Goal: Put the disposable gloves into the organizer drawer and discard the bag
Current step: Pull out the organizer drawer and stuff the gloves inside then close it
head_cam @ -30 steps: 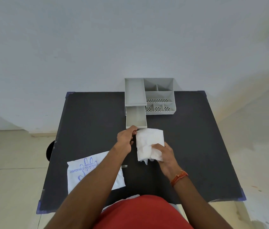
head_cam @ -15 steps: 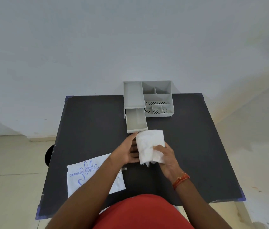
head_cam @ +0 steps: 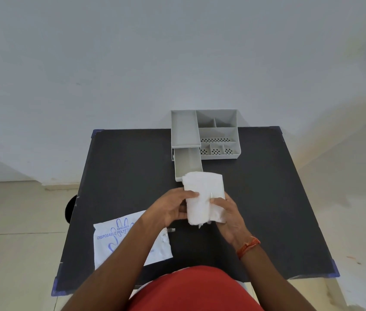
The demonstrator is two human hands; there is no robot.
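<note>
A folded stack of white disposable gloves is held above the black table by both hands. My left hand grips its left edge and my right hand grips its lower right side. The stack's top edge overlaps the front of the grey organizer's open drawer, which looks empty. The grey organizer stands at the table's far edge. The empty white gloves bag with blue print lies flat near the front left, partly hidden under my left forearm.
The organizer has several open compartments to the right of the drawer. A dark round object shows below the table's left edge. A pale wall is behind the table, with tiled floor on both sides.
My left hand left the drawer front and took hold of the gloves' left edge. The stack is now held in both hands, slightly nearer the drawer.
</note>
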